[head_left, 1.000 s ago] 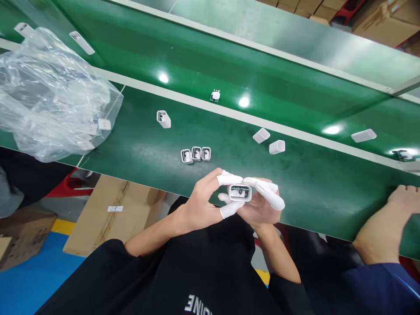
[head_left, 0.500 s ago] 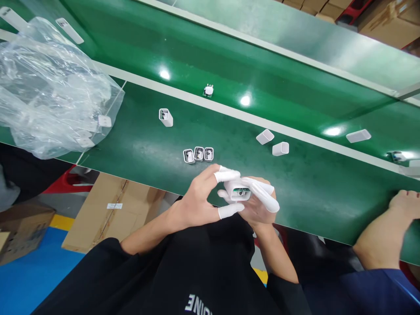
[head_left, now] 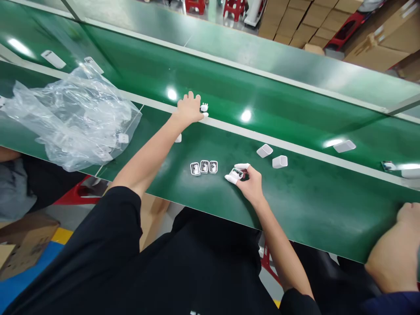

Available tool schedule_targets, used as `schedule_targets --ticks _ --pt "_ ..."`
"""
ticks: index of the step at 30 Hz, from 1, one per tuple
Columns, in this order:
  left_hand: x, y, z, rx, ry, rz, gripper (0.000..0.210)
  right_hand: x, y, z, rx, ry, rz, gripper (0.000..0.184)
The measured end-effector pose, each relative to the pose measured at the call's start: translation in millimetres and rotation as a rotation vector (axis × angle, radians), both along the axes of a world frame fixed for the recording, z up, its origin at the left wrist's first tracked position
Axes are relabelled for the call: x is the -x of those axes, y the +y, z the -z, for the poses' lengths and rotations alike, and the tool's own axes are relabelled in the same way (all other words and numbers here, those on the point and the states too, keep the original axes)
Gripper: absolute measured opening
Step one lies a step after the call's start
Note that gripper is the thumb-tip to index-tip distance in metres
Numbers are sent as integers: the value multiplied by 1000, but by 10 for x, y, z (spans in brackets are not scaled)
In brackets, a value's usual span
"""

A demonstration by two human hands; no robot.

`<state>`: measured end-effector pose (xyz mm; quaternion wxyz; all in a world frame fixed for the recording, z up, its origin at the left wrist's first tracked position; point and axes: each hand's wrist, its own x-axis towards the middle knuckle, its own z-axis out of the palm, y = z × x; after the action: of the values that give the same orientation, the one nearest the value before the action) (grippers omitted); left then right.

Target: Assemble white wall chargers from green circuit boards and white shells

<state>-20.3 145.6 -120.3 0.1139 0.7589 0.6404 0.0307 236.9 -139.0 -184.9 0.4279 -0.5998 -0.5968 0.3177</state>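
Observation:
My left hand (head_left: pixel 190 108) reaches over the white rail. Its fingers are apart beside a small circuit board with a white round part (head_left: pixel 204 107); the thumb tip is just below that board. My right hand (head_left: pixel 252 183), with white finger cots, grips a white plastic housing (head_left: pixel 236 174) by its sides at the table top. The housing's open end faces up and shows dark parts inside. To its left stand three similar filled housings (head_left: pixel 204 166) in a close row. Another white housing (head_left: pixel 178 138) is mostly hidden under my left forearm.
Two white housings (head_left: pixel 280 162) lie to the right of my right hand. A clear plastic bag (head_left: pixel 85 118) with white pieces covers the left side of the green table (head_left: pixel 229 205). More white pieces (head_left: pixel 344 146) lie beyond the rail (head_left: pixel 236 131). Another person's arm (head_left: pixel 395 249) rests at the right edge.
My left hand has let go of the housing and moved forward and left to the circuit board. My right hand has brought the housing down to the table, open end up. The view has shifted.

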Motion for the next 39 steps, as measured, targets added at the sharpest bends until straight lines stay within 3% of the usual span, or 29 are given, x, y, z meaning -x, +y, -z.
schedule_targets --ticks 3,6,11,16,19,22,23,25,27,30,33,34,36,39 --pt "24 232 40 129 71 37 76 -11 99 36 178 256 37 57" --pt "59 323 73 172 43 65 71 -54 154 14 232 359 12 61" --pt "78 417 126 98 -104 -29 78 -119 181 -59 235 407 -25 71" --pt "99 512 112 93 -217 -51 40 -168 169 -88 171 389 -73 78" --pt "55 491 29 38 -284 -68 30 -204 124 -54 72 244 -77 72" --pt "-126 255 -127 1 -511 -58 28 -216 70 26 -145 -25 -100 55" --pt "-212 109 -192 29 -727 -50 29 -209 55 55 -206 -92 -119 50" --pt "-392 -266 -329 183 -1198 27 32 -182 36 98 -269 -156 -158 43" --pt "-544 -694 -460 416 -1466 165 37 -150 25 102 -284 -171 -169 44" --pt "-684 -1253 -620 649 -1587 333 39 -145 16 -5 -362 -184 -121 52" --pt "-795 -1579 -710 713 -1562 446 37 -236 40 -268 -504 -126 20 40" --pt "-847 -1640 -721 667 -1545 476 37 -287 67 -386 -546 -80 69 34" --pt "-982 -1717 -720 424 -1525 511 40 -408 157 -647 -578 51 121 30" --pt "-1227 -1765 -702 -169 -1452 564 49 -592 356 -1033 -492 223 48 44"
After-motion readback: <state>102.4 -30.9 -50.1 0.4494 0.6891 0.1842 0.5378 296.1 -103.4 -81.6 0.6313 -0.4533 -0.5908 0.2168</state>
